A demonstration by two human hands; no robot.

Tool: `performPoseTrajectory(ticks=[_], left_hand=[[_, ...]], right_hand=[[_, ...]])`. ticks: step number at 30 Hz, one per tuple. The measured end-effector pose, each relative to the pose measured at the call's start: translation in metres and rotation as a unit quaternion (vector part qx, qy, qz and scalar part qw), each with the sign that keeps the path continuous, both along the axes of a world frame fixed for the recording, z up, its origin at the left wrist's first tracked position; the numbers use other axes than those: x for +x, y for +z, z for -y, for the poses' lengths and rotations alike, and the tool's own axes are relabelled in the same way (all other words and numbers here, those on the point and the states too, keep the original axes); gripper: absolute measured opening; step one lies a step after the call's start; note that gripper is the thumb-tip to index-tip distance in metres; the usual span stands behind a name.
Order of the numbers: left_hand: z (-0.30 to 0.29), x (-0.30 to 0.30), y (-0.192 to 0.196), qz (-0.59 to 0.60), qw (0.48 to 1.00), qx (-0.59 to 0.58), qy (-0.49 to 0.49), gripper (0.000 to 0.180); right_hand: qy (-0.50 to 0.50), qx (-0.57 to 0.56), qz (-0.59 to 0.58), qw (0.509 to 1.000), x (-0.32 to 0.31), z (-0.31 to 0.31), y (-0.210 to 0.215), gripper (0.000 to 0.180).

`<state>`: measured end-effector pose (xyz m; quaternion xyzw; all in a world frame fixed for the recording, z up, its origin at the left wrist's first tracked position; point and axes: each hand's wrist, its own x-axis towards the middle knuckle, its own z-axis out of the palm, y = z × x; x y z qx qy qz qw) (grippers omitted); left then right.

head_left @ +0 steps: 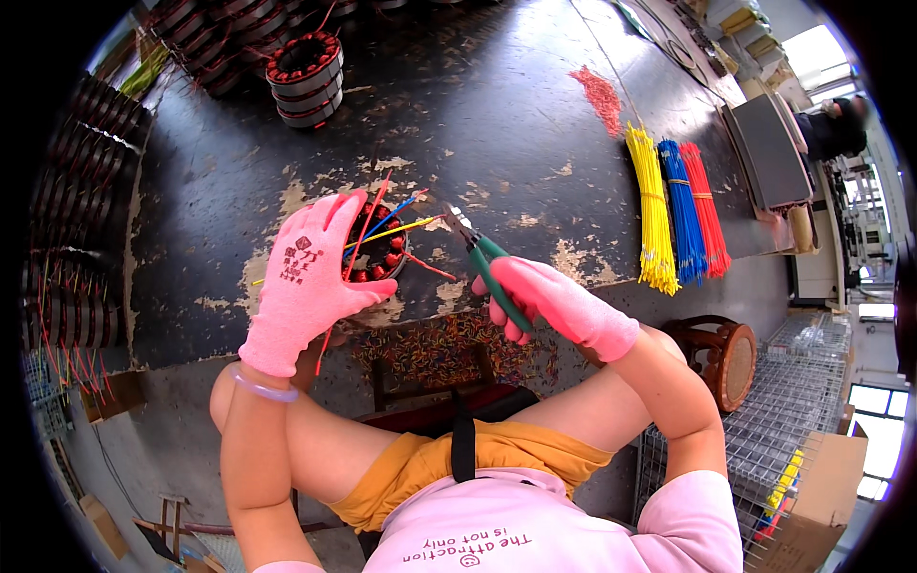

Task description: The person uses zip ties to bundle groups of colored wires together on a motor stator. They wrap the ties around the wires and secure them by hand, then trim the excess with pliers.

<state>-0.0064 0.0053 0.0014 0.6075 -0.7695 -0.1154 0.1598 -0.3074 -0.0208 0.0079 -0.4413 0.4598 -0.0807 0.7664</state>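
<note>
My left hand, in a pink glove, is wrapped round the side of a motor stator with dark red copper windings near the table's front edge. Its thumb and fingers hide part of the ring. Out of the stator stick a yellow wire, a blue wire and red wires. My right hand, also gloved in pink, grips green-handled cutting pliers. Their jaws are close to the yellow wire's free end; whether they touch it I cannot tell.
A finished-looking stator stack stands at the back left, beside more piled stators. On the right lie bundles of yellow wires, blue wires and red wires. Red scraps lie behind them. A wooden stool stands right.
</note>
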Motion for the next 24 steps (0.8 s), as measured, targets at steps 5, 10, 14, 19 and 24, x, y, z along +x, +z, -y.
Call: performPoseTrajectory(ticks=[5,10,14,19,24], left_hand=[[-0.004,-0.008,-0.009,0.048,0.997,-0.033,0.052,0.101],[-0.008,-0.022,-0.005,0.126,0.982,-0.015,0.141,0.099],[-0.008,-0.023,-0.003,0.136,0.980,-0.008,0.148,0.097],[-0.008,-0.022,-0.003,0.137,0.980,-0.019,0.144,0.097],[-0.009,-0.021,-0.004,0.124,0.982,-0.011,0.142,0.098]], right_hand=[[-0.013,0.015,0.022,1.000,-0.002,0.003,-0.003,0.060],[-0.004,0.107,0.065,0.992,-0.014,-0.009,0.005,0.069],[0.034,0.126,0.058,0.990,-0.008,-0.012,0.001,0.070],[0.041,0.110,0.056,0.992,0.002,-0.004,-0.005,0.073],[0.045,0.104,0.036,0.993,0.002,-0.006,-0.002,0.070]])
